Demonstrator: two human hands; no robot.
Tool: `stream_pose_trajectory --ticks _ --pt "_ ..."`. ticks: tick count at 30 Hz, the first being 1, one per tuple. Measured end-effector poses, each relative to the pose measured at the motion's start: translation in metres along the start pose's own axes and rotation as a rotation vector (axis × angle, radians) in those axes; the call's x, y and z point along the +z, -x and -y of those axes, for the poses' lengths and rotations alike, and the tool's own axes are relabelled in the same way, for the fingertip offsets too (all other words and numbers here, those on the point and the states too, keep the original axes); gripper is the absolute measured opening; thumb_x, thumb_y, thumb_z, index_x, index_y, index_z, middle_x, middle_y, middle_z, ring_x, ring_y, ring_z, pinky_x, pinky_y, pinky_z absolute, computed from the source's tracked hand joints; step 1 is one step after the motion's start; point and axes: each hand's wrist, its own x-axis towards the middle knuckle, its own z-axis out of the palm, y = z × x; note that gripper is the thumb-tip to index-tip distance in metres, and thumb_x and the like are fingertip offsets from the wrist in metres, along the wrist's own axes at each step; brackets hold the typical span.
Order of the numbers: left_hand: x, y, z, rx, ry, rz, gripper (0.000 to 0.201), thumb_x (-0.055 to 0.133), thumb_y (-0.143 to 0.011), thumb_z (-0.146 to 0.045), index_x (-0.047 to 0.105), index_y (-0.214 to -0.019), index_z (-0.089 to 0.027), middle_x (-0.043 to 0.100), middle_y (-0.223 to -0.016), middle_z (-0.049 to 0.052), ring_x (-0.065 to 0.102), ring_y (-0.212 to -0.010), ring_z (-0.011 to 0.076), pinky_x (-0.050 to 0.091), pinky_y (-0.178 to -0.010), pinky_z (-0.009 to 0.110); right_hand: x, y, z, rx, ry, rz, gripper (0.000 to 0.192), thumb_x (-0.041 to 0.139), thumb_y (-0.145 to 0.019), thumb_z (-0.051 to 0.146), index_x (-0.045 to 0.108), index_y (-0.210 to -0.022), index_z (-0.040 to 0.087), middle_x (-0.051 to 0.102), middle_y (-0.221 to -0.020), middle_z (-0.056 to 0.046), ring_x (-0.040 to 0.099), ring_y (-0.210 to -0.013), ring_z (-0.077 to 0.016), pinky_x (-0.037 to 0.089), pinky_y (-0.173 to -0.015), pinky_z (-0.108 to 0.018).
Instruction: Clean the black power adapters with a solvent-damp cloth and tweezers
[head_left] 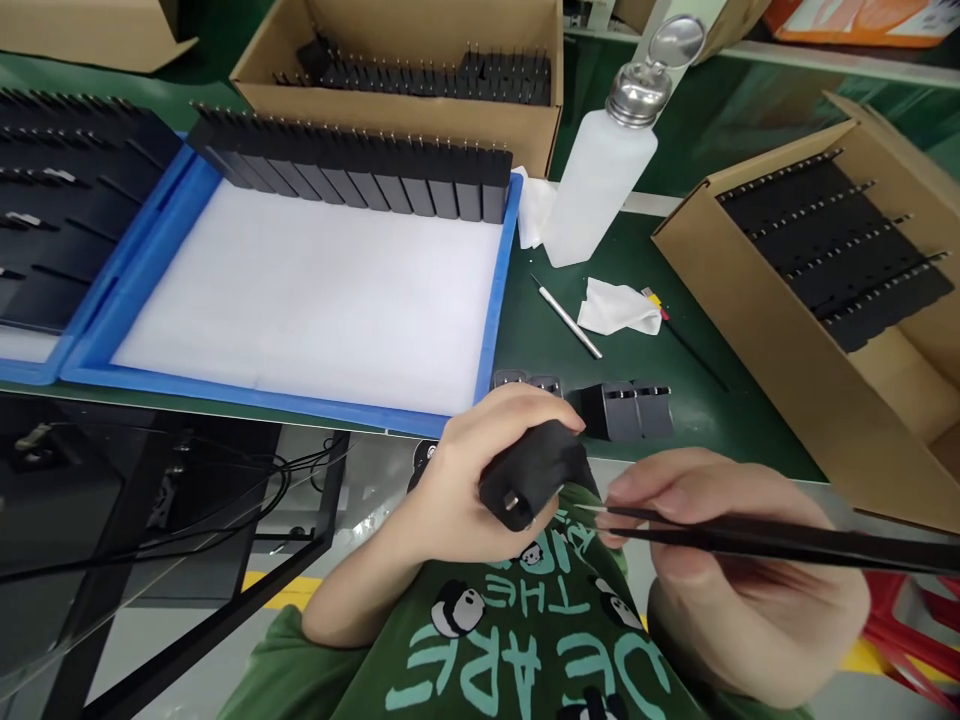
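The black block (534, 470) is held in front of the torso, just off the near edge of the tabletop (712, 430), with the left hand (469, 480) wrapped around it. It is matt, apparently moulded plastic, with rounded corners and a small bright metal part on its end face. The right hand (750, 580) grips slender black tweezers (765, 540), prongs slightly parted, tips near the block; contact cannot be confirmed. The step in hand is judged to be close detail work or checking; a next move would call for a steady block and fine tip control. Beyond lie small black pieces (636, 412), a crumpled white cloth (619, 307), a translucent bottle (600, 185) with metal cap, a blue-rimmed tray (292, 393) bearing ribbed black blocks (360, 170), and a brown cardboard box (780, 350).
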Motion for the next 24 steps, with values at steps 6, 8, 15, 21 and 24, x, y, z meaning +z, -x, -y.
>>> stream_pose_trajectory --ticks 6,8,15,21,24 --pt "0.001 0.002 -0.002 -0.003 -0.046 -0.047 0.050 0.061 -0.072 -0.003 0.059 -0.118 -0.022 0.067 -0.103 0.007 0.064 -0.094 0.0216 0.055 -0.083 0.036 0.009 -0.017 0.009 -0.265 0.056 0.080 0.042 0.071 -0.081 0.004 0.067 -0.115 0.030 0.079 -0.102 -0.002 0.077 -0.095 -0.0225 0.066 -0.085 -0.037" --pt "0.001 0.001 -0.002 -0.005 -0.058 -0.062 0.048 0.062 -0.071 -0.003 0.059 -0.117 -0.020 0.067 -0.102 0.007 0.064 -0.096 0.0217 0.055 -0.085 0.035 0.013 -0.017 0.012 -0.279 0.148 0.030 0.025 0.070 -0.086 0.011 0.069 -0.106 0.027 0.080 -0.097 -0.003 0.077 -0.093 -0.0221 0.066 -0.084 -0.034" --pt "0.002 0.003 -0.006 -0.044 -0.138 -0.085 0.041 0.066 -0.077 -0.009 0.058 -0.116 -0.020 0.065 -0.103 0.007 0.063 -0.096 0.0215 0.054 -0.084 0.035 0.025 -0.010 0.017 -0.155 0.425 -0.062 0.020 0.062 -0.096 0.037 0.076 -0.091 0.023 0.080 -0.092 -0.004 0.077 -0.092 -0.0214 0.066 -0.084 -0.029" --pt "0.004 0.003 -0.009 -0.055 -0.178 -0.087 0.039 0.065 -0.079 -0.010 0.058 -0.116 -0.021 0.065 -0.104 0.007 0.063 -0.097 0.0222 0.054 -0.082 0.035 0.025 -0.011 0.016 -0.188 0.417 -0.075 0.018 0.063 -0.096 0.032 0.077 -0.091 0.023 0.080 -0.090 -0.004 0.078 -0.090 -0.0211 0.066 -0.083 -0.027" --pt "0.005 0.002 -0.010 -0.055 -0.180 -0.092 0.039 0.063 -0.079 -0.009 0.058 -0.115 -0.021 0.065 -0.103 0.007 0.064 -0.096 0.0216 0.054 -0.081 0.035 0.025 -0.011 0.017 -0.179 0.419 -0.076 0.017 0.064 -0.095 0.032 0.077 -0.090 0.023 0.080 -0.089 -0.004 0.078 -0.090 -0.0216 0.066 -0.083 -0.027"
